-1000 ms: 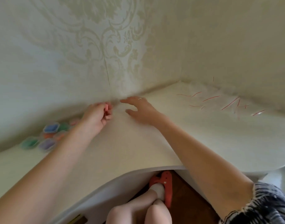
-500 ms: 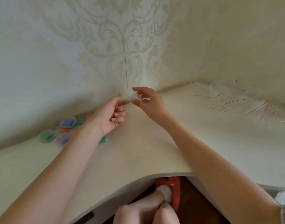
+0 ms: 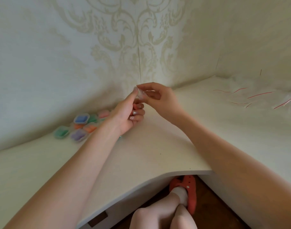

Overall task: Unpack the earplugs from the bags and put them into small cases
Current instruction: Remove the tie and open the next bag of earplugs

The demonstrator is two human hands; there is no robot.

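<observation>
Both hands meet mid-frame over the desk (image 3: 141, 154), pinching one small clear bag (image 3: 140, 95). My left hand (image 3: 128, 113) has thumb and forefinger on its left edge, other fingers curled; my right hand (image 3: 159, 100) pinches its right side. Filled cases (image 3: 80, 126) sit centre left; empty bags (image 3: 257, 96) upper right.

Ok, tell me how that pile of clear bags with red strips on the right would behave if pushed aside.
The clear bags look thin and crumpled, so they would probably flop and bunch rather than slide as one. They seem very light, so a nudge may scatter them. The glossy film on the smooth white table likely slips easily.
</observation>
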